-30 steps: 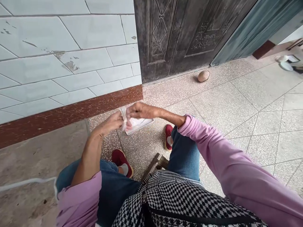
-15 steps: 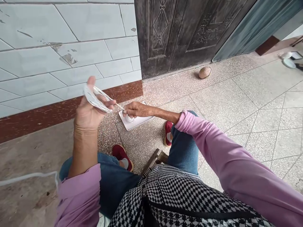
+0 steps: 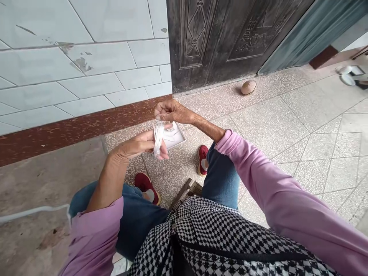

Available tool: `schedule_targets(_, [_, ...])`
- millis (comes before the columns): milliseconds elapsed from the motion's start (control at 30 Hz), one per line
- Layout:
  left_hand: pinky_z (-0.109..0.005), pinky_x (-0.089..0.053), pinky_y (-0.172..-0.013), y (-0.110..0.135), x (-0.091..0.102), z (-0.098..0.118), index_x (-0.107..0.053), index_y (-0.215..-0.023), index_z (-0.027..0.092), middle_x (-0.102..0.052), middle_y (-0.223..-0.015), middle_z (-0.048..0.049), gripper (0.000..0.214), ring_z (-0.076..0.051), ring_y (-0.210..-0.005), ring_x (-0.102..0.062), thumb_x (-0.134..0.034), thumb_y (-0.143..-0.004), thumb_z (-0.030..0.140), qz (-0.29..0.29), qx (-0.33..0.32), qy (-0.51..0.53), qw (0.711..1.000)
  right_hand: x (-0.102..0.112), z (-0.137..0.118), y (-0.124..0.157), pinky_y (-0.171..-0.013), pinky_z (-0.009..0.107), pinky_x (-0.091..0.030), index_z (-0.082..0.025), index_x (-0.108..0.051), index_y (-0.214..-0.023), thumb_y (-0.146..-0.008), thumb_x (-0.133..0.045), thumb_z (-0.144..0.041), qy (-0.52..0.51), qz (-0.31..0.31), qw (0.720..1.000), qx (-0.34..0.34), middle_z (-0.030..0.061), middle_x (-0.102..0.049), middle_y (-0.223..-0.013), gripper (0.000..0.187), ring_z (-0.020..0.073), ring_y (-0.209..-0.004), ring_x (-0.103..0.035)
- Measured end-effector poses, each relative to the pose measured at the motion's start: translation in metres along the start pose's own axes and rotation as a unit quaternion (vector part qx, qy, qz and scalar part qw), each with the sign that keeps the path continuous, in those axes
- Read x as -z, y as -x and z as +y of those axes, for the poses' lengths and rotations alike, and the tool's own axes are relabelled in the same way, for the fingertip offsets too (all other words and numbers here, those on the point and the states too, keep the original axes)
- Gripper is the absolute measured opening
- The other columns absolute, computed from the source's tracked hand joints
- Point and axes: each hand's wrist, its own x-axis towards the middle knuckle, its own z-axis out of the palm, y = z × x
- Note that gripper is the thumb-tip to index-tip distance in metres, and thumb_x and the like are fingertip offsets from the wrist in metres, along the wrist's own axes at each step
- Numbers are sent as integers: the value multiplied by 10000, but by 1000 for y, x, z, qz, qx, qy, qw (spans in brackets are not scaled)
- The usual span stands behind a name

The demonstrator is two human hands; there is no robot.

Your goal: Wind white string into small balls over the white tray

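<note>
My left hand [image 3: 138,145] is held out over the floor with several loops of white string [image 3: 158,138] wound round its fingers. Just above and to the right of it, my right hand [image 3: 169,111] is pinched shut on the string's free end. Under both hands a white tray [image 3: 176,137] lies on the terrazzo floor, partly hidden by them. I sit on a low wooden stool [image 3: 188,189], in blue jeans, with red shoes [image 3: 146,186] on my feet.
A white tiled wall [image 3: 86,69] with a red-brown skirting runs along the left. A dark carved door [image 3: 230,34] stands ahead, with a small brown ball [image 3: 248,87] on the floor before it. A white cord [image 3: 34,211] lies at the lower left.
Half a second ago my left hand was raised to the left with the loops; it has come back down to the middle. My right hand has risen from the tray to above the left.
</note>
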Motion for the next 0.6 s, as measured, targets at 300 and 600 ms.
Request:
schedule_targets(300, [-470, -732, -670, -1, 27, -20, -697, -1859, 303, -842, -844, -49, 1062, -405, -697, -898, -1147, -919, 510, 108, -112, 131, 979, -55, -15, 13, -527, 199, -310, -224, -588, -952, -1455, -547, -354, -193, 35, 963, -187, -125, -382, -578, 521, 101, -541, -250])
schedule_targets(600, [-435, -694, -614, -13, 23, -10, -796, -1751, 221, -893, -901, -96, 1024, -297, -543, -786, -1158, -874, 606, 116, -135, 111, 978, -49, -16, 10, -535, 206, -287, -210, -687, -1034, -1275, -804, -296, -233, 61, 945, -220, -87, -442, -633, 282, 120, -595, -248])
